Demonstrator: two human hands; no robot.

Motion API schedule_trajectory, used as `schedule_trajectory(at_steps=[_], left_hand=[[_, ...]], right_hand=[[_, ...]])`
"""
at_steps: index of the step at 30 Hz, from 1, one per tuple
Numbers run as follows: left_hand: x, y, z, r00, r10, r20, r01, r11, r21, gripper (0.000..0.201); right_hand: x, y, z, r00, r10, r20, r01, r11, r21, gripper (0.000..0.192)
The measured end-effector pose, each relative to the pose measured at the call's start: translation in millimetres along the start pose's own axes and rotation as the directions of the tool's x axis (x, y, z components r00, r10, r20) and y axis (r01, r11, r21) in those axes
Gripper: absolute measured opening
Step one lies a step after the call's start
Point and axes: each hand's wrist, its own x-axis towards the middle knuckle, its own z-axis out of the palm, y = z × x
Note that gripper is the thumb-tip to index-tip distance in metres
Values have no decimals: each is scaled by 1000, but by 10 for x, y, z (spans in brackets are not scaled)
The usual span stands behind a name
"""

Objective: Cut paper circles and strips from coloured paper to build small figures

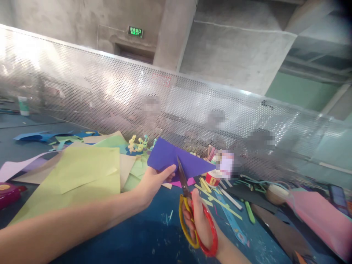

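- The left hand (154, 181) pinches the near edge of a purple paper sheet (176, 159), holding it up above the blue surface (137, 238).
- The right hand (199, 222) is closed through the yellow-and-red handles of the scissors (189, 209); the blades are biting into the sheet's lower edge.
- Light-green sheets (85, 172) lie to the left, near a perforated metal screen (110, 88).
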Motion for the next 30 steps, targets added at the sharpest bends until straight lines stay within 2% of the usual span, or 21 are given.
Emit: schedule_trajectory(at_steps=[4, 8, 12, 20, 30], left_hand=[[40, -32, -24, 999, -29, -25, 28, 998, -59, 38], [91, -81, -68, 1000, -30, -5, 30, 999, -33, 31], [115, -119, -83, 997, -80, 7, 80, 997, 13, 27], [47, -45, -40, 998, -66, 22, 64, 996, 55, 30], [-50, 73, 20, 995, -71, 66, 63, 991, 118, 27]], right_hand=[[40, 68, 3, 999, -15, 44, 13, 999, 47, 65], [91, 106, -1, 993, 9, 119, -24, 992, 127, 66], [94, 71, -19, 985, 18, 170, -39, 992, 116, 68], [38, -10, -100, 985, -79, 151, 82, 997, -12, 58], [59, -15, -96, 989, -117, 94, 122, 991, -49, 61]])
